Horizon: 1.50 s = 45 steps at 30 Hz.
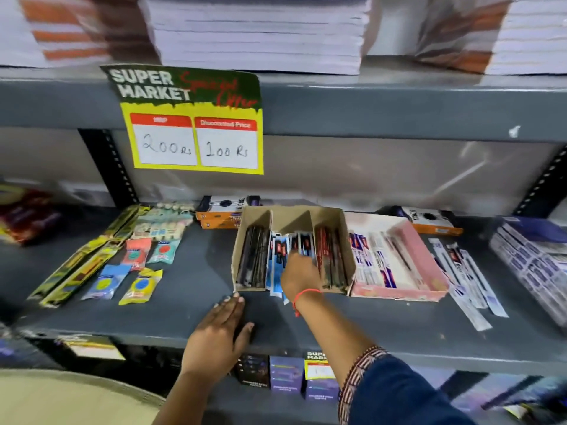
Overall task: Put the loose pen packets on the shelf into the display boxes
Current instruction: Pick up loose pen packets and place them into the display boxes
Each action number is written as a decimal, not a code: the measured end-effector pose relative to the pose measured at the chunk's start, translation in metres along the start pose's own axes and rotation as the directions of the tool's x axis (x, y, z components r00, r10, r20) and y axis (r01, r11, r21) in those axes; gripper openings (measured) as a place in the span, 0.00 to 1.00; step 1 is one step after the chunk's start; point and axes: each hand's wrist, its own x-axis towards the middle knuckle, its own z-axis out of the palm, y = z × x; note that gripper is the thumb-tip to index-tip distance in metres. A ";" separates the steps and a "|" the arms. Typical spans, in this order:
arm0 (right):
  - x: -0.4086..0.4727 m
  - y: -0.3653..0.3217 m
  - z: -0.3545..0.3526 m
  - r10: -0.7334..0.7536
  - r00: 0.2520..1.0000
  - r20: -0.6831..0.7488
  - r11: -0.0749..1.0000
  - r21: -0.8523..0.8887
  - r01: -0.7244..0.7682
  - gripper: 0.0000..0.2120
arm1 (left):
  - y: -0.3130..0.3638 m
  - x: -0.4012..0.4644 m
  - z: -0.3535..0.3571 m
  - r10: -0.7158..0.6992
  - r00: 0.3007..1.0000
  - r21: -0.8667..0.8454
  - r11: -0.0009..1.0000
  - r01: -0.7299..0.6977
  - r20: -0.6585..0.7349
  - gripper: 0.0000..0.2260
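Note:
A brown cardboard display box [331, 219] with three compartments stands on the grey shelf [199, 296]. Its left slot holds dark pen packets [253, 256], the middle blue ones [277, 256], the right red ones [333, 256]. My right hand [299, 276] reaches into the middle slot, fingers closed on the blue packets. My left hand [219, 335] lies flat and open on the shelf, fingertips by the box's front left corner. A pink display box [423, 265] with white packets sits to the right. Loose white pen packets [463, 271] lie beside it.
Yellow-green packets [79, 268] and small eraser packs [144, 262] lie to the left. Orange boxes [221, 214] stand behind the cardboard box. A price sign [193, 124] hangs from the upper shelf, which carries stacked notebooks [260, 32]. Wrapped packs [530, 262] sit far right.

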 end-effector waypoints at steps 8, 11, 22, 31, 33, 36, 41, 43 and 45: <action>0.022 -0.001 0.007 0.088 0.995 0.042 0.996 0.030 -0.089 0.16 | -0.001 0.002 -0.001 0.013 1.000 -0.009 1.000 -0.013 0.003 0.33; 0.021 0.000 0.006 0.073 0.997 0.014 0.997 0.008 -0.073 0.15 | 0.000 0.002 -0.004 0.023 0.999 -0.010 1.000 -0.023 0.022 0.32; -0.023 0.019 -0.009 -0.113 0.985 -0.129 0.986 0.109 0.127 0.24 | 0.029 -0.005 -0.001 -0.008 0.994 0.034 0.999 0.004 0.109 0.35; -0.029 0.103 -0.055 0.089 0.855 -0.512 0.968 0.247 0.047 0.17 | 0.116 0.013 0.017 0.214 0.931 0.014 0.973 -0.229 0.295 0.38; -0.029 0.130 -0.071 0.243 0.782 -0.574 0.935 0.354 -0.030 0.15 | 0.141 0.021 0.027 0.333 0.894 0.013 0.936 -0.353 0.299 0.45; -0.029 0.173 -0.092 0.415 0.690 -0.593 0.872 0.477 -0.115 0.13 | 0.175 0.026 0.037 0.401 0.844 0.023 0.899 -0.437 0.355 0.39; -0.034 0.236 -0.113 0.528 0.677 -0.513 0.848 0.358 -0.391 0.17 | 0.218 0.040 0.040 0.455 0.793 -0.006 0.869 -0.496 0.405 0.29; -0.034 0.255 -0.117 0.551 0.738 -0.390 0.833 0.202 -0.515 0.20 | 0.223 0.047 0.042 0.476 0.773 0.002 0.851 -0.525 0.419 0.29; -0.032 0.268 -0.119 0.558 0.784 -0.272 0.824 0.070 -0.562 0.20 | 0.219 0.052 0.046 0.503 0.786 -0.016 0.846 -0.533 0.359 0.36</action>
